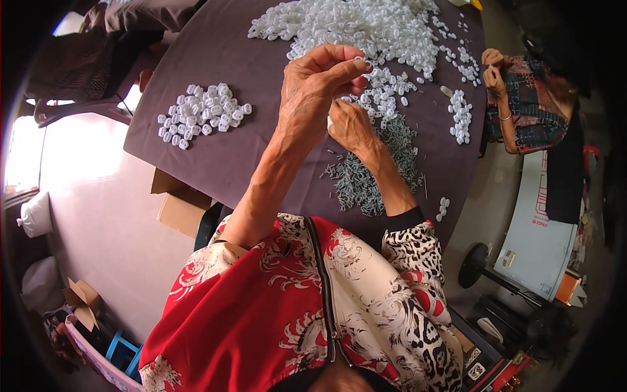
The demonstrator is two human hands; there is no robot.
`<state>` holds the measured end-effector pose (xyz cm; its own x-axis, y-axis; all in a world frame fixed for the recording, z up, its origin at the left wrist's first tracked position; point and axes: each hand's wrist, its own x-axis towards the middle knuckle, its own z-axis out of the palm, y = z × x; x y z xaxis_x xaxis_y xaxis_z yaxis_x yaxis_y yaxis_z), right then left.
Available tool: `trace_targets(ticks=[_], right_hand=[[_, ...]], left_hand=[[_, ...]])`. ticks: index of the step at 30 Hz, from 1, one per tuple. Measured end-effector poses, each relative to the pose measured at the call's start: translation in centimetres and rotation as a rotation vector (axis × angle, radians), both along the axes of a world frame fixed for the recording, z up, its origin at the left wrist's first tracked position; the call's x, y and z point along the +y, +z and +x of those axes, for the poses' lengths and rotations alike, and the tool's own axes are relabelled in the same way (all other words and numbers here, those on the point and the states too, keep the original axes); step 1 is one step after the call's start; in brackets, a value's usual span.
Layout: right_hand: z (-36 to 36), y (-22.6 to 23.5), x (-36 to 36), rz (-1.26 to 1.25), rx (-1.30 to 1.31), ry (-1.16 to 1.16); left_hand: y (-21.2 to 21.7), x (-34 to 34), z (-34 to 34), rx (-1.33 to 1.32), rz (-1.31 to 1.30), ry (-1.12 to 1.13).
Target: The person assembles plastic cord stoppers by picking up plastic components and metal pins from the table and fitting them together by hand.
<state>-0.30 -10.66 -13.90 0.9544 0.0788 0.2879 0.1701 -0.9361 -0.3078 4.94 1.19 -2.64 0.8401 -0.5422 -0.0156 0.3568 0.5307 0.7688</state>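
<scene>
My left hand (313,81) is raised over the table, and its thumb and forefinger pinch a small white plastic piece (366,63). Just below and to the right of it, my right hand (353,127) is curled at the edge of a cluster of white pieces (385,95). A bit of white shows by its fingers, but I cannot make out what they hold. Beside my right wrist lies a heap of small grey metal screws (366,179). A large heap of the same white pieces (366,29) covers the far part of the table.
On the left of the dark-covered table (261,163) is a separate group of white pieces (206,111). Smaller groups (460,117) lie along the right edge. Another person's hands (494,72) are at the right side. A cardboard box (179,212) stands below the table's left edge.
</scene>
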Motion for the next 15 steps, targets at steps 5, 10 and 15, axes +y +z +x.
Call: trace_targets(ticks=[5,10,15], right_hand=[[-1.8,3.8,-2.0,0.974,0.224,-0.226],[-3.5,8.9,-3.7,1.412,0.061,-0.177],[-4.4,11.5,-4.4,1.787,-0.109,-0.003]], left_hand=[[0.1,0.1,-0.1,0.016,-0.031,-0.017],[0.1,-0.3,-0.8,-0.013,-0.013,-0.055],[0.6,-1.2,-2.4,-0.006,0.021,-0.070]])
